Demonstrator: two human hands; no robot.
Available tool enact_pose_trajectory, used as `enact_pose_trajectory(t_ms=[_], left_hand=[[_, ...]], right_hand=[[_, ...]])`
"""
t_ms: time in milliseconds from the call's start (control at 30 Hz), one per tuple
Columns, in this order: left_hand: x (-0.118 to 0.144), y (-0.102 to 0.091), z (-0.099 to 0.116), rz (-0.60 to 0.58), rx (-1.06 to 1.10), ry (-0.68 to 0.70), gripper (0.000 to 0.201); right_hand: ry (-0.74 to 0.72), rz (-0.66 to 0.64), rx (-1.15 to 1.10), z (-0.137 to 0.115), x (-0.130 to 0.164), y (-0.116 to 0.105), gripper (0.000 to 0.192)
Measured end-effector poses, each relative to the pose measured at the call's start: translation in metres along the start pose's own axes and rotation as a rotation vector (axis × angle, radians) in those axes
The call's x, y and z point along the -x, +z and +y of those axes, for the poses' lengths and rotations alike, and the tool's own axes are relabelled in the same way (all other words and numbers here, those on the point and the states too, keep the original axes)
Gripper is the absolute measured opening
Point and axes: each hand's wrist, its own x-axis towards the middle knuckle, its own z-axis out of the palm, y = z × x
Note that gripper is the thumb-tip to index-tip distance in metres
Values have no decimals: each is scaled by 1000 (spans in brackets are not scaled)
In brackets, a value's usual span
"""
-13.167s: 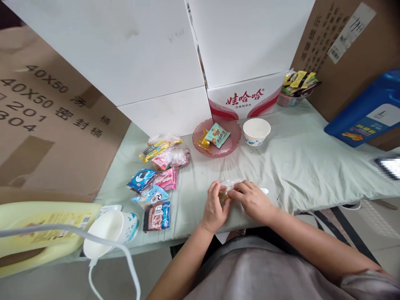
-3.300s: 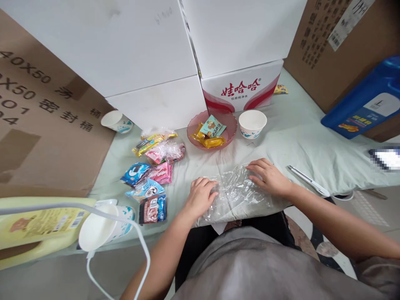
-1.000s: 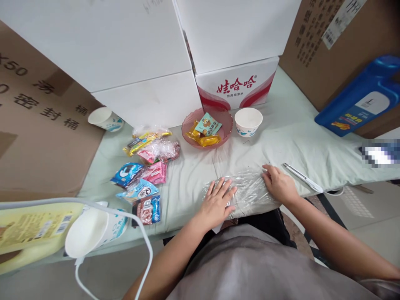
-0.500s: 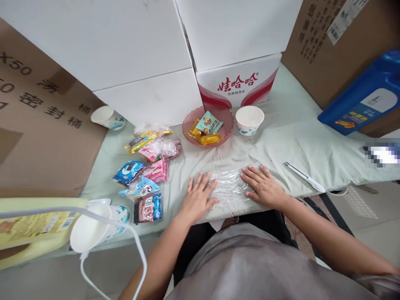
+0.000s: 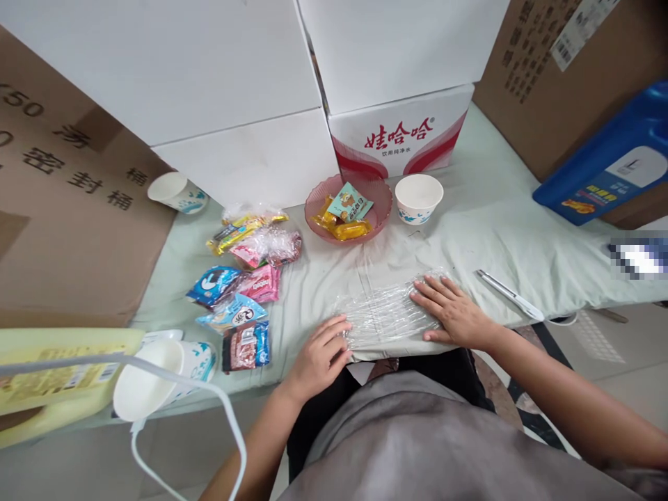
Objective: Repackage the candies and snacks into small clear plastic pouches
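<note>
Clear plastic sheet (image 5: 386, 314): lies flat at the table's (image 5: 501, 236) near edge. Right hand (image 5: 453, 314): grip open, palm down on the sheet's right part. Left hand (image 5: 318, 356): fingers loosely curled, fingertips touching the sheet's left edge, holding nothing.

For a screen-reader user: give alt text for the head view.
Both hands, left hand and right hand, press a clear plastic sheet flat on a pale green cloth. Snack packets lie left; a pink dish behind.

My left hand (image 5: 317, 356) lies loosely curled, fingers (image 5: 339, 327) forward; my right hand (image 5: 453, 313) is flat, palm down, fingers spread.
</note>
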Motion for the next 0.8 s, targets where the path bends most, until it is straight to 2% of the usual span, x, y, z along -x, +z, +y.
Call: enact_pose_trajectory(t_ms=[67,133,233,333,467,600,800], left_hand=[[4,-7,-2,53,8,-37,8],[7,-12,0,105,11,-59,9],[10,-13,3,129,2,-46,10],[9,-7,3,65,-27,-10,23],[5,-2,-3,57,8,-9,13],[0,-4,-4,125,123,-152,14],[-26,5,-7,275,100,-511,18]], right_hand=[[-3,7,-10,1,8,-6,92],[-10,23,-28,-2,17,-12,89],[-15,56,-83,-7,31,-19,64],[-3,72,-157,-8,42,-23,41],[41,132,-253,-5,50,-28,17],[140,193,-376,-5,48,-34,17],[549,247,-293,2,20,-27,26]])
